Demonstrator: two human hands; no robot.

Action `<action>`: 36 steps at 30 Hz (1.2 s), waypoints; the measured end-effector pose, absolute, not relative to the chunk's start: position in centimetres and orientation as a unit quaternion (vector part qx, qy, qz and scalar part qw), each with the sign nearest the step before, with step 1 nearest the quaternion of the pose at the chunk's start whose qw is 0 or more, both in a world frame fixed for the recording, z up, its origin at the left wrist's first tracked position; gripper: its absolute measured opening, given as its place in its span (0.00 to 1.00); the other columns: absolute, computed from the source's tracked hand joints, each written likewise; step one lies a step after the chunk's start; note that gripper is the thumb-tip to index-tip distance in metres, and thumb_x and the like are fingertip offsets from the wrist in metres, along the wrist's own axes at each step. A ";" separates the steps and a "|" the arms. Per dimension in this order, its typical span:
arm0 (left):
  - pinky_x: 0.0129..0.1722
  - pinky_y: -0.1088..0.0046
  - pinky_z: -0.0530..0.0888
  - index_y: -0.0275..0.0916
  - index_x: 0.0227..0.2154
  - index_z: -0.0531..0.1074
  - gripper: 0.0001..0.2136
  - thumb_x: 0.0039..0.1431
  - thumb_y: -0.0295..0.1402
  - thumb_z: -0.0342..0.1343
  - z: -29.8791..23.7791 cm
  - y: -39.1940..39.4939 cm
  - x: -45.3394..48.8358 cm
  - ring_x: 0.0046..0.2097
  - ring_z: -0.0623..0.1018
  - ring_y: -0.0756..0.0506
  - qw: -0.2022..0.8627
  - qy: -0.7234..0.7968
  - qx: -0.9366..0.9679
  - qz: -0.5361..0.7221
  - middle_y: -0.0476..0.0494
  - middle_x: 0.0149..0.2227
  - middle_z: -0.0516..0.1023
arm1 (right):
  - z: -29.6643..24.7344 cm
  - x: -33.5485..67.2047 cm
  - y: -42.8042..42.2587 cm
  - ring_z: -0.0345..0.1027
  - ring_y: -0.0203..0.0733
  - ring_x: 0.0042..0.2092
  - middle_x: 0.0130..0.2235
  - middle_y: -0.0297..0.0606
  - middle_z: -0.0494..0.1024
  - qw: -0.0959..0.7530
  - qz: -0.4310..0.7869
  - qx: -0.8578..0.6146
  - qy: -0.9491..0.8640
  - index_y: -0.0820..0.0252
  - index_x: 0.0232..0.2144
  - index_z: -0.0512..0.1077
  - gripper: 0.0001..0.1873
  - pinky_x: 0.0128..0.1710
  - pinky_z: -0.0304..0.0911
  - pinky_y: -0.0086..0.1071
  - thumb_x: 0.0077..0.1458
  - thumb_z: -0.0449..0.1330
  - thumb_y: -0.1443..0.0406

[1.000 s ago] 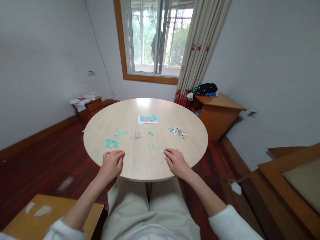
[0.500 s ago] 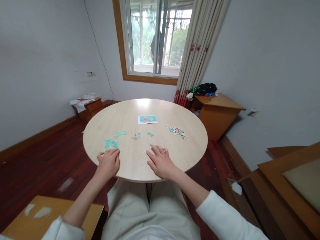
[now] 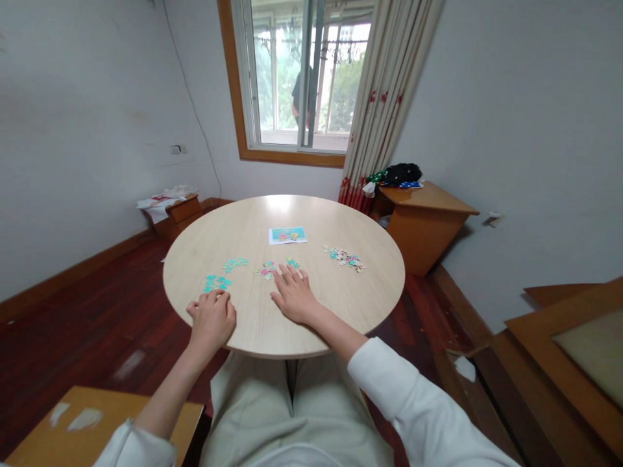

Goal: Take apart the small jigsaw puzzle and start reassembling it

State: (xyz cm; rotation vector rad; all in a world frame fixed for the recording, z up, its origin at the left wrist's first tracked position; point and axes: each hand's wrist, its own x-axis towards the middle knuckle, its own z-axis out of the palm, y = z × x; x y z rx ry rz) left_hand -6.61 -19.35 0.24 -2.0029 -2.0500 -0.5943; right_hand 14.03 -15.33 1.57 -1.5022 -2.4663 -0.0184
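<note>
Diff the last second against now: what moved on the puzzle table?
Right hand slid from the near right edge leftward and away from the body; it now lies flat, fingers spread, beside the pink cluster. The two loose pieces once near it no longer show, perhaps under it. Nothing taken in a grip. Left hand barely shifted, by the teal cluster. Mixed pile and reference picture unchanged.

Room being lit through a wood-framed window (image 3: 287,78)

A patterned curtain (image 3: 384,97) is being kept bunched at the window's right side, and a figure (image 3: 298,97) is being glimpsed beyond the glass. Dark clothes (image 3: 402,173) are being borne by a wooden cabinet (image 3: 423,227) below the curtain; papers (image 3: 160,198) are being carried by a low cabinet (image 3: 182,211) against the left wall, on the dark red floor (image 3: 97,305).
</note>
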 end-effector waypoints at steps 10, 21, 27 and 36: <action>0.48 0.53 0.60 0.36 0.39 0.74 0.14 0.57 0.28 0.44 0.8 -18.7 -4.8 0.49 0.70 0.37 0.094 -0.655 -0.720 -0.211 0.34 0.48 0.73 | -0.1 26.0 -12.2 0.48 0.52 0.62 0.62 0.55 0.57 0.143 -0.087 -0.694 -0.700 0.70 0.59 0.57 0.26 0.58 0.42 0.49 0.60 0.44 0.65; 0.51 0.52 0.58 0.36 0.41 0.72 0.15 0.58 0.28 0.42 1.5 -17.0 -0.2 0.52 0.70 0.38 0.037 -0.620 -0.759 -0.196 0.33 0.52 0.71 | 0.2 27.4 -10.5 0.51 0.49 0.60 0.61 0.47 0.60 0.148 -0.098 -0.693 -0.699 0.58 0.57 0.61 0.23 0.56 0.46 0.48 0.60 0.44 0.62; 0.53 0.50 0.57 0.35 0.42 0.71 0.15 0.58 0.27 0.41 1.4 -15.8 1.5 0.55 0.68 0.37 0.014 -0.617 -0.765 -0.185 0.30 0.54 0.69 | 0.1 27.0 -7.7 0.45 0.48 0.64 0.64 0.44 0.55 0.105 -0.064 -0.672 -0.731 0.57 0.61 0.54 0.27 0.59 0.40 0.50 0.62 0.42 0.58; 0.53 0.51 0.56 0.37 0.38 0.72 0.13 0.58 0.26 0.42 0.4 -14.8 1.7 0.53 0.69 0.39 0.008 -0.597 -0.773 -0.215 0.33 0.52 0.71 | 0.9 25.1 -6.2 0.49 0.47 0.62 0.56 0.49 0.68 0.091 -0.085 -0.614 -0.779 0.64 0.46 0.70 0.18 0.58 0.37 0.50 0.62 0.43 0.64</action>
